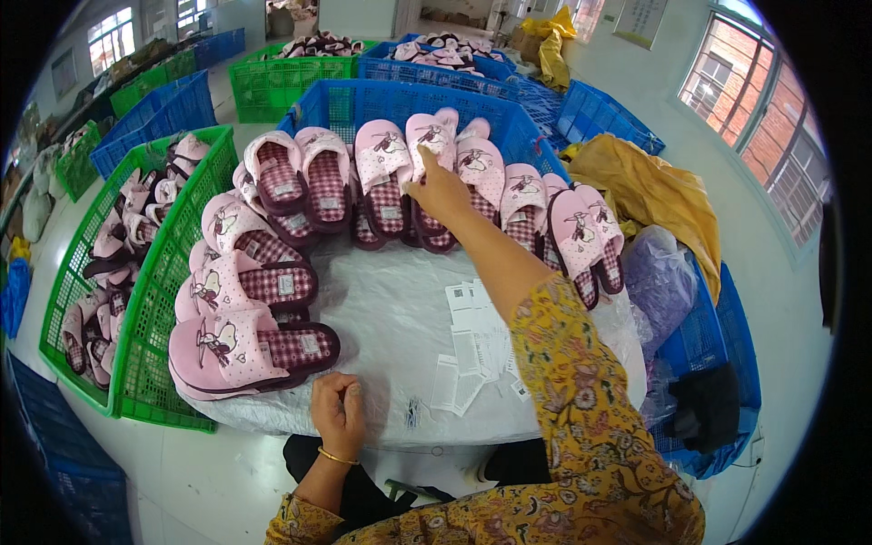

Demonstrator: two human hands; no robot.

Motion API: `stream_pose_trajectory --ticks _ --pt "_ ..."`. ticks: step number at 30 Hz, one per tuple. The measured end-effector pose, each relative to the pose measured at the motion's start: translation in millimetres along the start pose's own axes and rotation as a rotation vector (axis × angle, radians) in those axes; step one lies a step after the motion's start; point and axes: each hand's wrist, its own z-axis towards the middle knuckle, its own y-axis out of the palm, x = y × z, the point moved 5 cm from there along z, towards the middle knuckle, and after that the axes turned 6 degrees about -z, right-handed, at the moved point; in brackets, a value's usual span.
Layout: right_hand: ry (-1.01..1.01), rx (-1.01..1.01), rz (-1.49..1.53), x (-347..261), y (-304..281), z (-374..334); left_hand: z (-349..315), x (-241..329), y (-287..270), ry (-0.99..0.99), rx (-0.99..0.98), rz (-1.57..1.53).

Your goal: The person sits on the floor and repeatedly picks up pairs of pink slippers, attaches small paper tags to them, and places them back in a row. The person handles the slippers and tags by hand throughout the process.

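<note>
My right hand point(441, 193) reaches to the far side of the table, index finger extended onto the pink upper of a slipper point(430, 136) in the back row; nothing shows gripped in it. By the front edge, my left hand point(338, 418) is curled into a fist, with no object showing. Close to it lies the nearest pink slipper point(238, 350), printed with a cartoon figure, its insole chequered and its sole dark. Matching slippers point(250, 282) are stacked along the left side and back; another pair point(581, 232) stands at the right.
White paper labels point(468, 341) are spread on the plastic-covered table point(363, 300). Green crates point(173, 300) of slippers stand to the left. A blue crate point(327, 95) is behind the table; another blue crate point(740, 363) with plastic bags point(656, 282) and a yellow sheet point(649, 186) lies right.
</note>
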Motion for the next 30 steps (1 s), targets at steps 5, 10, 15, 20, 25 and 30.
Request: stream_pose_trajectory --ticks 5,10,15,20,25,30 --pt "0.21 0.391 -0.002 -4 44 32 -1 2 -1 0.05 -0.008 0.04" --pt "0.087 0.598 0.083 -3 26 16 2 6 -1 0.102 -0.038 0.052" --pt "-0.072 0.592 0.244 -24 -28 -104 -5 -7 0 0.115 -0.083 0.013" --pt "0.03 0.317 0.347 -46 -33 -241 1 0 0 0.154 -0.084 0.043" --pt "0.04 0.195 0.332 -51 -16 -298 4 0 4 0.166 -0.071 0.091" --pt "0.072 0.087 0.29 -28 -53 -302 5 -1 3 0.171 -0.062 0.147"
